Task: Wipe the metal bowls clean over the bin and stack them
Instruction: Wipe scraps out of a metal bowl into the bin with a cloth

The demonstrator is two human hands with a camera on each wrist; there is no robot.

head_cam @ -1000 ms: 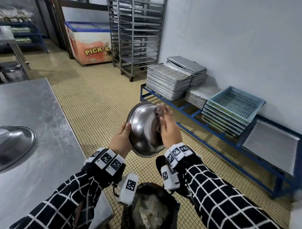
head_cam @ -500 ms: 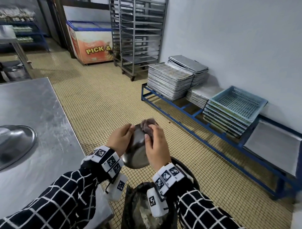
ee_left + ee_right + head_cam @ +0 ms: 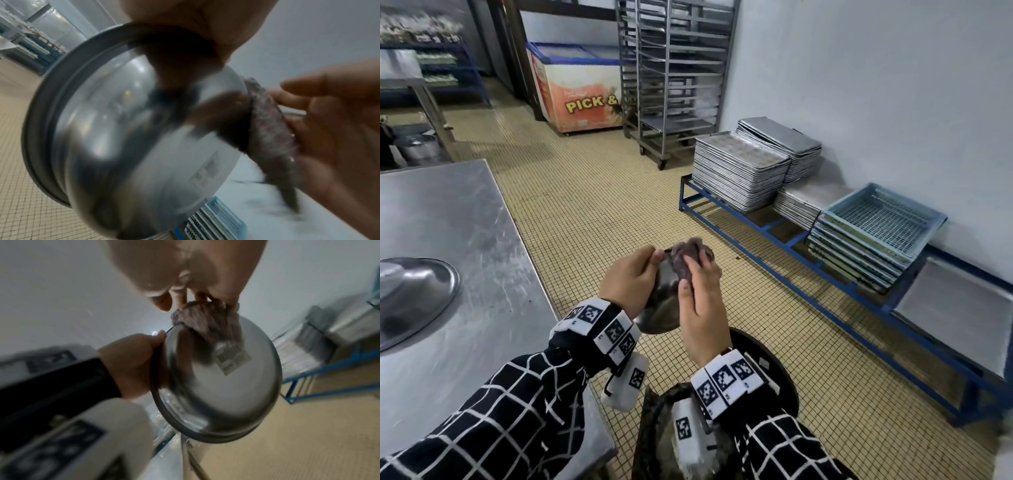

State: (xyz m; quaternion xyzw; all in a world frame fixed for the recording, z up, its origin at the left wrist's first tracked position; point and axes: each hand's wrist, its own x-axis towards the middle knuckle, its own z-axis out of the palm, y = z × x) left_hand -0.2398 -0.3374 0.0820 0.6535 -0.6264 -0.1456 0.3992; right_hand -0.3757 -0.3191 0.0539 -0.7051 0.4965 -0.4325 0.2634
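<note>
My left hand (image 3: 631, 279) grips the rim of a metal bowl (image 3: 661, 310) held on edge above a black bin (image 3: 780, 383). My right hand (image 3: 700, 303) holds a brownish cloth (image 3: 688, 255) against the bowl's outer side. The left wrist view shows the bowl (image 3: 144, 146) from outside, with the cloth (image 3: 267, 129) between its base and the right hand (image 3: 333, 133). The right wrist view shows the cloth (image 3: 205, 318) bunched under my fingers, just above a sticker on the bowl (image 3: 216, 386). A second metal bowl (image 3: 412, 294) lies on the steel table (image 3: 465, 212) at the left.
A low blue rack (image 3: 791, 240) along the right wall carries stacks of baking trays (image 3: 739, 171) and blue crates (image 3: 873, 233). A tall trolley rack (image 3: 674, 68) and a chest freezer (image 3: 575, 89) stand at the back. Tiled floor lies between the table and the rack.
The bowl came down from chest height towards the bin and turned from showing its inside to showing its outside. My right hand moved the cloth from the inside to the outer side.
</note>
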